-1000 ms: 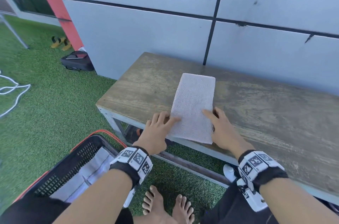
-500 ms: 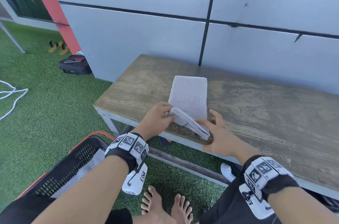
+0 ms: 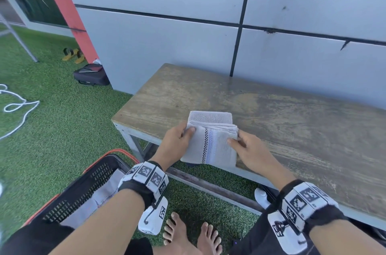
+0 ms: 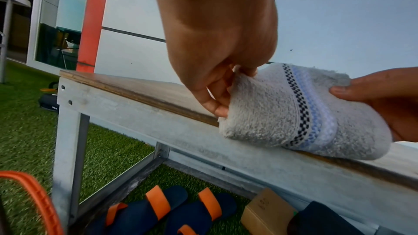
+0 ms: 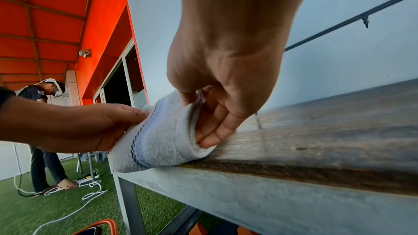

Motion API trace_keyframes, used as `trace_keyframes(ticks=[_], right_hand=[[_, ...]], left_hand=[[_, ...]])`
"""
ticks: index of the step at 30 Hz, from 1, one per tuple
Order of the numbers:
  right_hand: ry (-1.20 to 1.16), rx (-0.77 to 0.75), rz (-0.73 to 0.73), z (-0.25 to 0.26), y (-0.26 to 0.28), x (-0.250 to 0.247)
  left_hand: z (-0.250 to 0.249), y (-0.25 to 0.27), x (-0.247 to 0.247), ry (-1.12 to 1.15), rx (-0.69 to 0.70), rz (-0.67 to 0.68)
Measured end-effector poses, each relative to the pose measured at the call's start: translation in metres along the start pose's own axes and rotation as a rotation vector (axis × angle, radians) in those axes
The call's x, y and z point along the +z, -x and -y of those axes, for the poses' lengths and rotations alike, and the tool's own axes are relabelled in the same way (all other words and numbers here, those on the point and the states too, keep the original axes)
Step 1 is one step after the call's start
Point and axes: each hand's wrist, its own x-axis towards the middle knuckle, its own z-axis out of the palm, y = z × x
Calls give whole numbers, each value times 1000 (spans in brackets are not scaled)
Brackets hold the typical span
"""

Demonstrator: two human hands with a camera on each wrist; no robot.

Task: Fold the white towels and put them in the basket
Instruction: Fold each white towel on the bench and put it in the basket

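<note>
Folding is nearly finished: your left hand (image 3: 177, 140) and right hand (image 3: 248, 150) pinch opposite sides of the white terry towel with a checked blue stripe (image 3: 211, 142) at the wooden bench's (image 3: 292, 121) near edge. Black mesh basket (image 3: 83, 188), near left, already holds white cloth; this towel still goes in.

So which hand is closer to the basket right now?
Left. The left hand grips the towel's left edge, above the basket; the right hand grips the far edge.

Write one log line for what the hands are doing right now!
step: folding | left hand: pinches white striped terry towel | right hand: pinches it too | towel on: wooden bench top | black mesh basket: waiting
</note>
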Motion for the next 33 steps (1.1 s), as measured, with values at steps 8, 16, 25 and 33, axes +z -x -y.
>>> trace_keyframes(ticks=[8, 16, 25, 33], right_hand=[[120, 106, -162, 8, -44, 10], [167, 249, -213, -10, -96, 9], [282, 346, -276, -20, -107, 19], [323, 323, -275, -15, -105, 21]], left_hand=[[13, -29, 15, -139, -137, -154], [14, -79, 19, -328, -186, -160], [19, -97, 35, -585, -229, -196], [19, -93, 34, -569, -156, -199]])
